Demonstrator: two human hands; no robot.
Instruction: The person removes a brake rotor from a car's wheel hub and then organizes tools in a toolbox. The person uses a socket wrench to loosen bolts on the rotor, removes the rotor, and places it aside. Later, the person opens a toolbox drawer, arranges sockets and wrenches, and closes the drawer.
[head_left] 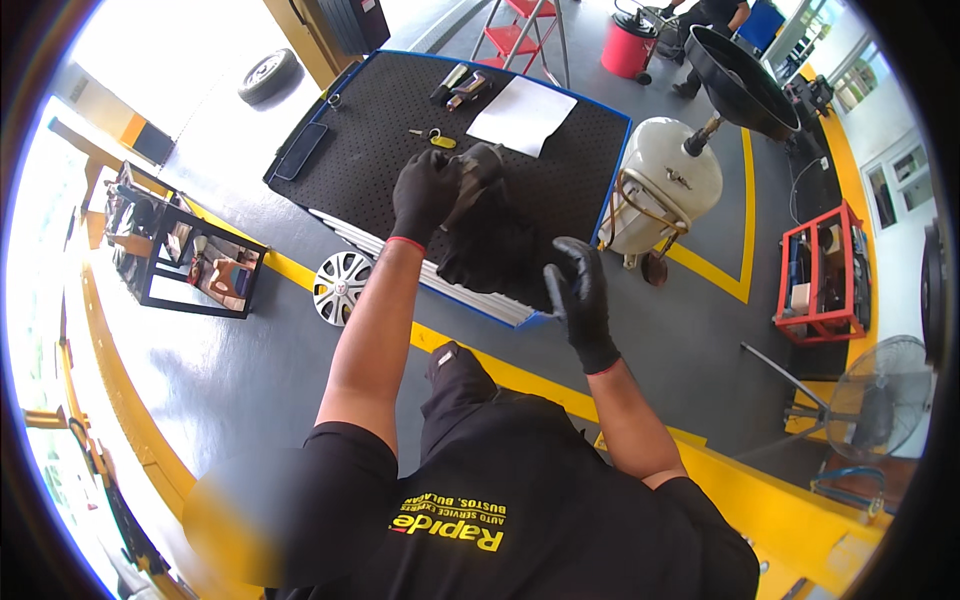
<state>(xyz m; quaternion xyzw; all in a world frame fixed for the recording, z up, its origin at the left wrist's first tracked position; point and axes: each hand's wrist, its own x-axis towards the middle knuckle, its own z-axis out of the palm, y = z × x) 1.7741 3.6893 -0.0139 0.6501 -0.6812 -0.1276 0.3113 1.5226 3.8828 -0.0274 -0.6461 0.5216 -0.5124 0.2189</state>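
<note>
Both my hands wear black gloves with red cuffs. My left hand is closed over the near middle of the black tool cart top. Against its fingers is a dark grey, rounded object; its kind is hard to make out. A crumpled black cloth-like bundle lies just below, toward the cart's near edge. My right hand hovers off the near right corner, fingers and thumb apart, holding nothing. Beyond my left hand lie a key with a yellow tag, a pistol-shaped tool and a white paper sheet.
A phone-like black slab lies at the cart's left. Beside the cart stand a silver wheel cover and a white tank with a black funnel pan. Farther right are a red rack and a fan. A person is at the back.
</note>
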